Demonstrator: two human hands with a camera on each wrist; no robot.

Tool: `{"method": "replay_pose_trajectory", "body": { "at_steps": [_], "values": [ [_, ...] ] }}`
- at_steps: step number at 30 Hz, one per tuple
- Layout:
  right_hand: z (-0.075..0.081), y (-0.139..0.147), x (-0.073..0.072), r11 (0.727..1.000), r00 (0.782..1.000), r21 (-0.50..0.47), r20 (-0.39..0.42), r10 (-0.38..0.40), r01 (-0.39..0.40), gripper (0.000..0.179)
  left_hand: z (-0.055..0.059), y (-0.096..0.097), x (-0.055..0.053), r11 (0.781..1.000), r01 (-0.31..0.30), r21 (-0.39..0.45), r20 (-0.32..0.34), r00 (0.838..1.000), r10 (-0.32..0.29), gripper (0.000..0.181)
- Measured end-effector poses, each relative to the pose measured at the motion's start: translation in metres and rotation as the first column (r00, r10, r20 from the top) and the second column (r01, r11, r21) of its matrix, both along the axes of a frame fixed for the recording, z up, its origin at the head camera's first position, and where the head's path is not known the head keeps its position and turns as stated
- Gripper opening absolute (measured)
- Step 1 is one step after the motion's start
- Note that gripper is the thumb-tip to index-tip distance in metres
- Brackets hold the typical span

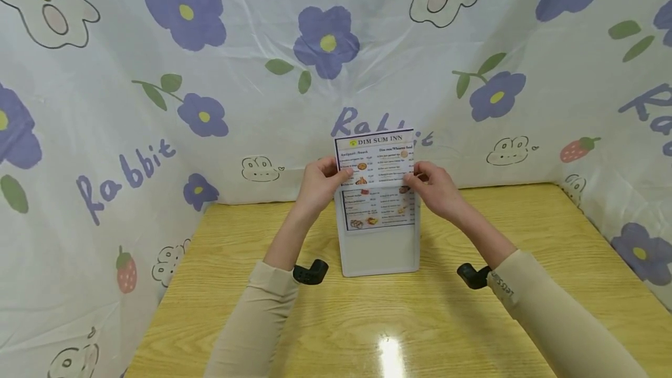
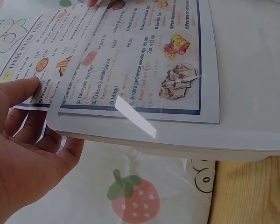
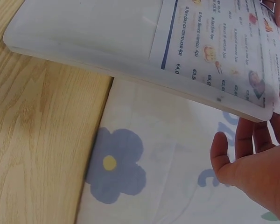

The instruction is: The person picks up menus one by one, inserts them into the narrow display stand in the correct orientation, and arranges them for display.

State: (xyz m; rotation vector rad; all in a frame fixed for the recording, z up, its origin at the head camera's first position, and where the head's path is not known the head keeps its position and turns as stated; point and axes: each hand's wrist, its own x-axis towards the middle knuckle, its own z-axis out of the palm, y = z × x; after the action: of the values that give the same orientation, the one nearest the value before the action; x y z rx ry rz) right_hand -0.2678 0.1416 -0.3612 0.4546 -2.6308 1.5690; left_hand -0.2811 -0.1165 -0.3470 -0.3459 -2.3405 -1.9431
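Counts, from the left: 1 left hand, 1 menu sheet, 1 white holder behind and below, 1 right hand; also 2 beige sleeves and 2 black wrist pieces, 1 at each cuff. Pinches the menu sheet's left edge in the left hand, thumb in front, fingers behind, and its right edge in the right hand, likewise. Has sheet and holder near the far edge of the wooden table, about midway between left and right edges; cannot tell if touching the wood at the bottom.

Shows both lower corners of the holder in the head view alone. Gives finer print in the left wrist view, "Takoyaki" included, plus a white streak of glare and 1 red strawberry on the printed cloth. Reveals the holder's thick right side in the right wrist view, with a small grey spot near its upper corner.

Looks white, bordered dark blue, headed "DIM SUM INN", with 2 columns and small food pictures; lies partly inside the holder, upper part sticking out.
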Motion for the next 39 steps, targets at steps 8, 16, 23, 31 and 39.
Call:
{"method": "replay_pose_trajectory", "body": {
  "at_steps": [8,16,23,31,39],
  "values": [
    [0.005,0.001,0.000,1.000,1.000,-0.028,-0.002,-0.006,0.006,0.033,-0.001,0.001,0.001,1.000,0.000,-0.005,-0.006,1.000,0.000,0.016],
    [0.016,0.000,0.000,0.997,0.999,-0.062,-0.026,-0.035,0.034,0.041,-0.005,0.002,0.000,1.000,0.011,0.009,-0.019,1.000,-0.011,0.016],
    [0.019,-0.002,-0.003,0.997,0.998,-0.074,-0.056,-0.031,0.027,0.044,-0.009,0.000,0.000,1.000,-0.002,-0.001,-0.037,0.999,0.002,0.015],
    [0.020,-0.002,-0.003,0.997,0.998,-0.068,-0.053,-0.046,0.042,0.037,-0.014,0.001,0.002,1.000,-0.001,0.008,-0.036,0.999,0.001,0.016],
    [0.020,-0.004,0.001,0.996,0.996,-0.066,-0.066,-0.062,0.058,0.033,-0.019,0.002,0.003,1.000,0.010,0.026,-0.059,0.998,-0.008,0.018]
  ]
}}
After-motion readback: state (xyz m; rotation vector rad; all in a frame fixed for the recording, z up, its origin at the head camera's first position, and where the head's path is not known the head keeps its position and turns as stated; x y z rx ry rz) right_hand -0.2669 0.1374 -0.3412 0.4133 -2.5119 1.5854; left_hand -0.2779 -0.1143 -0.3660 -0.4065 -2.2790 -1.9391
